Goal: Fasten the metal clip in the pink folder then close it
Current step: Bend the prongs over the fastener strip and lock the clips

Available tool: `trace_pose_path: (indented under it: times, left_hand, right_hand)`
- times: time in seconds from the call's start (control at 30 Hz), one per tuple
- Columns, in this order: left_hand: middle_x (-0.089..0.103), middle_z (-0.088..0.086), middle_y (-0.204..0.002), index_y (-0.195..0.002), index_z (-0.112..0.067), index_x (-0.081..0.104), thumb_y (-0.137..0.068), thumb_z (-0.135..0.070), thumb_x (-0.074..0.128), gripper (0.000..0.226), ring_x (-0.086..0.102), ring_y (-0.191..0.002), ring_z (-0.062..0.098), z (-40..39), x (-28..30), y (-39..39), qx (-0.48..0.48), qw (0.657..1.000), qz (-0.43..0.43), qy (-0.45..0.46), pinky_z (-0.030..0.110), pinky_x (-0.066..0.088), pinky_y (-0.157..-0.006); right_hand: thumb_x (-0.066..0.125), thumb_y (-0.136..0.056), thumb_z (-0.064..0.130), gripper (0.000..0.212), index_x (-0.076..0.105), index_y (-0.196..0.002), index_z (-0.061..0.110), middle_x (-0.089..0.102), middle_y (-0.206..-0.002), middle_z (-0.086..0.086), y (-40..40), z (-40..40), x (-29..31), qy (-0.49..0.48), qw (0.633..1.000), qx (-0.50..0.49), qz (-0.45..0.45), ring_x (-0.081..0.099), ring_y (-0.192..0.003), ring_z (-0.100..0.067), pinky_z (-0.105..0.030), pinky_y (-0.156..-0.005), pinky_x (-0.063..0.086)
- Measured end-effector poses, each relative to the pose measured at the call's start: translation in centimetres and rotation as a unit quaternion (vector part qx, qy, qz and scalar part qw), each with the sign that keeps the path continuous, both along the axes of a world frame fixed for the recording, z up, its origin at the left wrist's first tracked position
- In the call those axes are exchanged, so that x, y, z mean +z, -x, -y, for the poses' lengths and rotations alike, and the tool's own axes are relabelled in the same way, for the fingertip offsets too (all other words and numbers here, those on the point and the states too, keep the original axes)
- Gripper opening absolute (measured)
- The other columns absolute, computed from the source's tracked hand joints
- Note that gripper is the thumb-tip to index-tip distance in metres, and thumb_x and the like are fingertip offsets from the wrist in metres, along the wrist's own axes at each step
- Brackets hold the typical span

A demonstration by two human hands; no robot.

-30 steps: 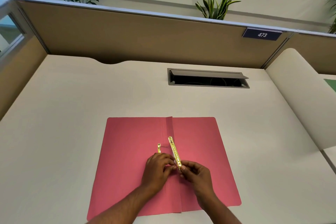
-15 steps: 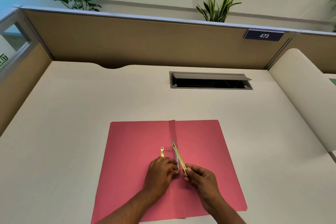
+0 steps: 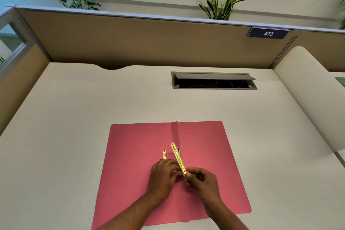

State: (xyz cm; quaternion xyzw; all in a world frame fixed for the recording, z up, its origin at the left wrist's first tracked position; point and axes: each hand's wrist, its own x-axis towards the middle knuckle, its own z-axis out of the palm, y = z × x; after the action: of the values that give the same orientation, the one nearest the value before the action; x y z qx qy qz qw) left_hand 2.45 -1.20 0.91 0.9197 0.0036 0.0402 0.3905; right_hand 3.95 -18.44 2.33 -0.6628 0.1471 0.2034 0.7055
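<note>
The pink folder (image 3: 134, 155) lies open and flat on the white desk, its spine fold running up the middle. A gold metal clip bar (image 3: 178, 158) slants across the spine, its far end raised. My right hand (image 3: 203, 181) pinches the bar's near end between thumb and fingers. My left hand (image 3: 163, 175) is curled beside it on the left, fingertips pressed at the same end; what lies under them is hidden. A short gold prong (image 3: 164, 154) stands up from the left flap just beyond my left hand.
A grey cable hatch (image 3: 213, 81) is set open in the desk beyond the folder. Tan partition walls (image 3: 149, 43) close off the back and left, with a "473" sign (image 3: 268, 33). A rounded white divider (image 3: 309, 99) rises at the right.
The view has shifted slightly. The clip bar's face has turned more toward me and its far end sits a little further left; both hands stay at its near end.
</note>
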Motion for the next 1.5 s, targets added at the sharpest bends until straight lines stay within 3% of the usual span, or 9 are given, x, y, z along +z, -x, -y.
trace_pose_path:
  times: [0.2,0.4,0.53,0.73,0.83,0.97,1.1,1.27,1.5]
  left_hand:
    - [0.070,-0.014,-0.096,-0.101,-0.026,0.073,-0.084,-0.020,0.069,0.019,0.060,-0.091,0.008,0.0,0.1,-0.5,0.041,0.995,-0.049,0.076,0.034,0.050,-0.085]
    - [0.072,-0.018,-0.106,-0.128,-0.027,0.058,-0.091,-0.015,0.063,0.039,0.065,-0.095,-0.009,-0.1,0.7,-1.1,0.110,0.972,-0.092,0.184,0.025,0.056,-0.087]
    - [0.074,-0.013,-0.105,-0.128,-0.035,0.056,-0.086,-0.017,0.070,0.048,0.065,-0.093,-0.009,-0.1,1.0,-1.4,0.084,0.978,-0.109,0.154,0.016,0.053,-0.084]
    - [0.071,-0.014,-0.104,-0.127,-0.037,0.059,-0.081,-0.016,0.071,0.052,0.061,-0.100,0.003,-0.1,1.0,-1.7,0.063,0.992,-0.096,0.054,0.030,0.052,-0.088]
    - [0.069,-0.013,-0.113,-0.129,-0.031,0.060,-0.082,-0.019,0.070,0.050,0.054,-0.106,0.009,-0.2,0.5,-1.7,0.037,0.997,-0.069,0.002,0.029,0.047,-0.092]
    - [0.064,-0.010,-0.122,-0.133,-0.028,0.059,-0.086,-0.024,0.067,0.047,0.049,-0.113,0.015,-0.6,0.0,-1.9,-0.011,0.997,-0.053,-0.050,0.029,0.041,-0.099]
    - [0.061,-0.008,-0.117,-0.135,-0.030,0.057,-0.086,-0.031,0.067,0.050,0.049,-0.111,0.016,-1.1,0.0,-2.3,-0.059,0.992,-0.046,-0.103,0.031,0.043,-0.094]
    - [0.058,-0.009,-0.115,-0.136,-0.031,0.055,-0.086,-0.034,0.066,0.052,0.049,-0.110,0.016,-1.1,-0.2,-2.2,-0.072,0.989,-0.041,-0.123,0.029,0.041,-0.095]
    - [0.052,-0.007,-0.115,-0.140,-0.031,0.050,-0.082,-0.043,0.071,0.063,0.044,-0.107,0.015,-1.3,-0.5,-2.5,-0.092,0.983,-0.063,-0.146,0.029,0.042,-0.091]
  right_hand:
    - [0.078,-0.085,-0.002,0.016,0.074,-0.100,0.002,0.079,-0.083,-0.021,0.5,-0.8,-0.1,0.040,0.999,-0.001,0.003,0.071,-0.063,-0.019,-0.029,-0.057,0.061]
    - [0.076,-0.086,-0.003,0.017,0.074,-0.099,0.008,0.076,-0.073,-0.014,0.8,-1.3,-0.4,0.103,0.995,0.001,0.015,0.072,-0.063,-0.026,-0.041,-0.063,0.062]
    - [0.076,-0.085,-0.003,0.016,0.073,-0.095,0.009,0.078,-0.071,-0.015,0.9,-1.7,-0.4,0.146,0.989,0.019,0.021,0.072,-0.059,-0.024,-0.037,-0.058,0.062]
    - [0.076,-0.082,0.002,0.013,0.073,-0.087,0.014,0.078,-0.065,-0.008,0.8,-2.2,-0.4,0.207,0.976,0.051,0.053,0.075,-0.060,-0.028,-0.048,-0.064,0.065]
    - [0.076,-0.080,0.006,0.014,0.073,-0.083,0.020,0.078,-0.063,-0.003,0.6,-2.3,-0.6,0.238,0.966,0.071,0.069,0.075,-0.057,-0.021,-0.048,-0.065,0.065]
    - [0.078,-0.074,0.018,0.011,0.075,-0.079,0.027,0.077,-0.063,0.008,0.5,-2.2,-0.5,0.299,0.944,0.094,0.099,0.072,-0.058,-0.006,-0.038,-0.068,0.062]
    - [0.077,-0.075,0.025,0.007,0.077,-0.081,0.030,0.074,-0.064,0.017,0.5,-2.1,-0.2,0.344,0.925,0.104,0.122,0.069,-0.060,-0.003,-0.029,-0.062,0.057]
    - [0.074,-0.077,0.026,0.009,0.078,-0.084,0.029,0.071,-0.059,0.011,0.5,-2.4,0.0,0.395,0.901,0.109,0.142,0.066,-0.062,-0.004,-0.016,-0.056,0.044]
    - [0.069,-0.081,0.028,0.014,0.078,-0.091,0.030,0.074,-0.070,0.009,0.5,-2.3,-0.6,0.438,0.876,0.120,0.163,0.067,-0.069,-0.007,-0.030,-0.064,0.052]
